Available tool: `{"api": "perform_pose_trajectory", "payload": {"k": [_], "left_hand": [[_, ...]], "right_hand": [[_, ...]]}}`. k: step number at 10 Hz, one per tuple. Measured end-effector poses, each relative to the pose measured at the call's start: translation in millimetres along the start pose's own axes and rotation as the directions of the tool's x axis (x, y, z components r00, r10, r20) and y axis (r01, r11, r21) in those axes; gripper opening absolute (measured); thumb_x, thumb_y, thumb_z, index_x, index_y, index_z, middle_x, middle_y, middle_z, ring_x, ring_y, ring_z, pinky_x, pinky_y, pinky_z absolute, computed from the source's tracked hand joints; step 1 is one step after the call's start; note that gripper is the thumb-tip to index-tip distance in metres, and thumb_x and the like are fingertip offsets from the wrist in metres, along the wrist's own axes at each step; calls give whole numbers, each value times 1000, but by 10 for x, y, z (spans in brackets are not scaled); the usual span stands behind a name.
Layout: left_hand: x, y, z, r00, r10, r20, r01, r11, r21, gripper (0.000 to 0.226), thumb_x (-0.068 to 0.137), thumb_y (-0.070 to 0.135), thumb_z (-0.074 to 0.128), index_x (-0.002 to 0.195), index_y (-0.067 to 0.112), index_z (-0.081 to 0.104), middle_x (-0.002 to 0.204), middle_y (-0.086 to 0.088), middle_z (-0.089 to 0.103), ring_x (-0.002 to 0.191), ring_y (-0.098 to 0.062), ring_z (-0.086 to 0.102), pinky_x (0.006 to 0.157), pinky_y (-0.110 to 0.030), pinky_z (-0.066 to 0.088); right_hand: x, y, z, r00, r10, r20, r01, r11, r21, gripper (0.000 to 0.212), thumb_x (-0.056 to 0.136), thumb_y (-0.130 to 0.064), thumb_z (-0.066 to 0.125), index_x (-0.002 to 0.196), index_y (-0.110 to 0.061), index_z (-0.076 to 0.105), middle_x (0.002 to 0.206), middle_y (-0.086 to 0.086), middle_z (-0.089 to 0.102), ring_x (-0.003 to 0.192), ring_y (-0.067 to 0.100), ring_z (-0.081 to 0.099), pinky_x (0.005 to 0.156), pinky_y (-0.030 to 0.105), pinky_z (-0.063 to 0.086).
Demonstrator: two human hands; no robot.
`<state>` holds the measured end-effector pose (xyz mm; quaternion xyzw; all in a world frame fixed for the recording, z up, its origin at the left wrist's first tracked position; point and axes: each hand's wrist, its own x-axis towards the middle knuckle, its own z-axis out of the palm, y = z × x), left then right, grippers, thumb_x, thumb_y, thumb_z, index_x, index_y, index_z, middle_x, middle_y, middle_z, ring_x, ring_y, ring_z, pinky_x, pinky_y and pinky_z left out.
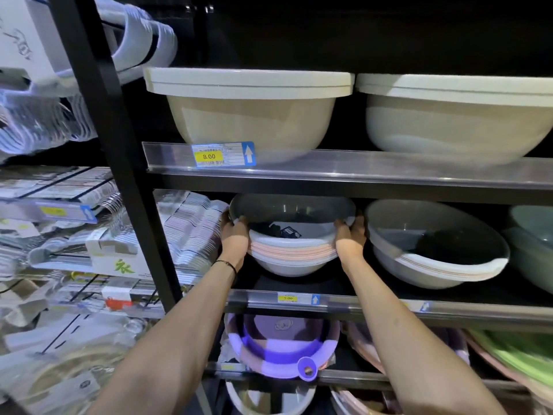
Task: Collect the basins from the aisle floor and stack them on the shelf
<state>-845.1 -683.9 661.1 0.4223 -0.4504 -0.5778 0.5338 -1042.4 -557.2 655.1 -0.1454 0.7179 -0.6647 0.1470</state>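
The black shelf (329,187) fills the view, its top lost in darkness. Above the gripped stack of basins (291,254) sit big cream basins (251,121), the right one cut off by the frame. Right of the stack leans another grey pile (434,259), and below it is a purple basin (281,345). The stack is at the middle level, and something dark inside it is hard to make out. The left hand (235,238) and right hand (350,239) clamp its opposite rims, most fingers hidden.

Bare forearms (167,330); thin dark wristband (229,265) on left wrist.
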Motion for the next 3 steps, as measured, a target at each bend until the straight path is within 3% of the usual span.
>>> {"api": "perform_pose_trajectory", "payload": {"k": [2, 3], "left_hand": [[-418, 95, -88, 1000, 2, 11, -3, 997, 79, 40, 101, 16, 56, 140, 13, 51, 119, -8, 65, 105, -25, 61, 89, -30, 45], [-624, 126, -91, 998, -16, -61, 28, 980, 198, 37, 98, 14, 52, 134, 6, 53, 127, -18, 66, 115, -36, 61, 103, -41, 47]], "right_hand": [[-391, -98, -121, 1000, 4, 17, -6, 994, 109, 71, 98, -26, 65, 162, -20, 34, 162, 10, 41, 145, 32, 42, 120, 40, 34], [-631, -125, -244, 999, 45, 6, -45, 997, 61, 61, 95, -25, 60, 154, -21, 45, 147, 14, 55, 131, 35, 53, 109, 37, 40]]}}
